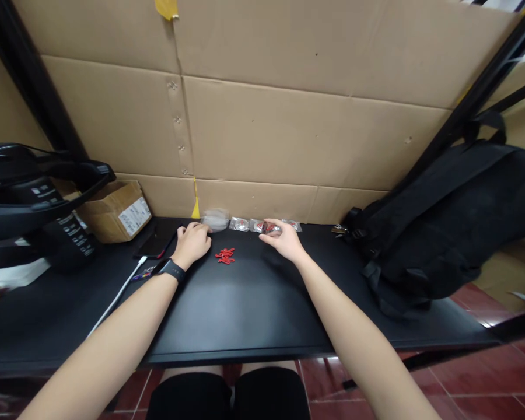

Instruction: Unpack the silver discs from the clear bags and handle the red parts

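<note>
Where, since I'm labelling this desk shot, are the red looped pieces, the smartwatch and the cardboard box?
Red looped pieces [225,255]: head view, middle of the small pile.
Smartwatch [172,269]: head view, black strap.
Cardboard box [111,217]: head view, front face beside the white label.

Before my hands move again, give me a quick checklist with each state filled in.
1. Right hand has a grip: ok, a small see-through item is between thumb and fingers.
2. Left hand is free: cannot tell, its fingertips are by the clear bags.
3. Red pieces are uncovered: ok, they lie between the hands.
4. Row of flat packets is fully visible: not ok, the right hand hides part.
5. Backpack is away from the right hand: ok.
</note>
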`<state>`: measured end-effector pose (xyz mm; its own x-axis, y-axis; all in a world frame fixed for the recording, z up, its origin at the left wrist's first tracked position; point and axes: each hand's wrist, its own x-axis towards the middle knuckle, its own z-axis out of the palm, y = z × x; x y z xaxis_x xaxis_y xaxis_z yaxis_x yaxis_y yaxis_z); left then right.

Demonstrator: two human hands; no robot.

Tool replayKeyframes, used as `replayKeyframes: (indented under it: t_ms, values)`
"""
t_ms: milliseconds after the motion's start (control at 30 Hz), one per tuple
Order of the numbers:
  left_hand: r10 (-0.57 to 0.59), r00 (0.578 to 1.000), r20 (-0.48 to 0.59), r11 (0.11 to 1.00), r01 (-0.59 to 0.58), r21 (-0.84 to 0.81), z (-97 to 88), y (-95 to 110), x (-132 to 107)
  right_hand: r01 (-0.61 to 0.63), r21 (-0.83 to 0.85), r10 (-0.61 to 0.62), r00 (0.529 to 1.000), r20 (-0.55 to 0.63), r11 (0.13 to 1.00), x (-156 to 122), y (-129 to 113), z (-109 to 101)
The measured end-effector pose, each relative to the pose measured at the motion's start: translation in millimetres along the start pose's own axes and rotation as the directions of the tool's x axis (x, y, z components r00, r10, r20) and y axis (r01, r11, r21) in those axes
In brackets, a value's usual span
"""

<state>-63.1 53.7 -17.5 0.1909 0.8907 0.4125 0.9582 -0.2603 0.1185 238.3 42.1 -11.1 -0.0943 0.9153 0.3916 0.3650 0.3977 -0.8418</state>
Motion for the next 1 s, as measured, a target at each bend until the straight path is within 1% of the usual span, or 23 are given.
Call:
replayKeyframes:
  t_ms: [100, 200, 333, 400, 467, 533, 567, 600, 633, 667, 733, 767, 800, 833, 867, 933, 1000]
  values:
    - [0.018, 1.000, -0.004, 1.000, -0.018, -0.002, -0.8, 1, 1, 0.013, -0.016, -0.013, 1.000, -0.008, 1.000, 1, 0, -2]
    - [0.040, 0.999, 0.025, 0.999, -0.040, -0.002, 0.6, 0, 2, 0.014, -0.027, -0.014, 1.000, -0.002, 1.000, 0, -1, -3]
    - [0.024, 0.999, 0.026, 1.000, -0.024, 0.009, -0.5, 1, 0, 0.016, -0.014, -0.016, 1.000, 0.013, 1.000, -2, -5, -1]
    - [0.015, 1.000, -0.017, 1.000, -0.015, 0.006, -5.5, 5, -2, 0.025, 0.001, -0.025, 1.000, -0.005, 1.000, -2, -7, -1]
    - [0.026, 0.995, -0.096, 1.000, -0.026, -0.006, -13.1, 13, -5, 0.036, 0.009, -0.035, 0.998, -0.050, 0.999, -3, -10, -2]
    - [0.088, 0.983, -0.161, 0.995, -0.096, -0.040, -21.2, 26, -9, 0.044, 0.001, -0.044, 0.994, -0.105, 0.999, -2, -13, -4]
    - [0.149, 0.975, -0.166, 0.984, -0.163, -0.071, -24.6, 33, -11, 0.049, -0.007, -0.049, 0.990, -0.129, 0.999, -2, -14, -6]
    - [0.240, 0.961, -0.141, 0.960, -0.256, -0.113, -27.1, 41, -14, 0.055, -0.016, -0.057, 0.988, -0.146, 0.998, -2, -15, -7]
    - [0.348, 0.933, -0.092, 0.919, -0.359, -0.165, -28.6, 49, -18, 0.063, -0.023, -0.066, 0.985, -0.157, 0.998, -2, -16, -9]
    - [0.450, 0.893, -0.033, 0.867, -0.445, -0.222, -28.9, 57, -21, 0.072, -0.031, -0.076, 0.984, -0.161, 0.997, -2, -16, -10]
    - [0.583, 0.811, 0.059, 0.780, -0.538, -0.320, -26.6, 71, -28, 0.092, -0.049, -0.099, 0.983, -0.156, 0.995, -1, -16, -12]
    - [0.621, 0.779, 0.090, 0.751, -0.557, -0.355, -24.5, 77, -32, 0.100, -0.061, -0.109, 0.982, -0.152, 0.993, -1, -16, -12]
    - [0.644, 0.757, 0.113, 0.732, -0.566, -0.380, -22.2, 81, -35, 0.106, -0.075, -0.117, 0.982, -0.147, 0.991, -1, -15, -12]
    - [0.657, 0.742, 0.129, 0.720, -0.569, -0.398, -20.0, 85, -38, 0.111, -0.090, -0.123, 0.982, -0.141, 0.990, -1, -15, -12]
    - [0.661, 0.737, 0.139, 0.717, -0.567, -0.405, -18.1, 88, -40, 0.116, -0.104, -0.129, 0.983, -0.134, 0.988, -1, -15, -12]
    - [0.653, 0.743, 0.148, 0.727, -0.561, -0.396, -15.2, 92, -43, 0.131, -0.141, -0.148, 0.981, -0.122, 0.981, -2, -16, -13]
    - [0.648, 0.748, 0.146, 0.738, -0.567, -0.366, -13.1, 93, -46, 0.173, -0.200, -0.197, 0.974, -0.109, 0.964, -2, -20, -16]
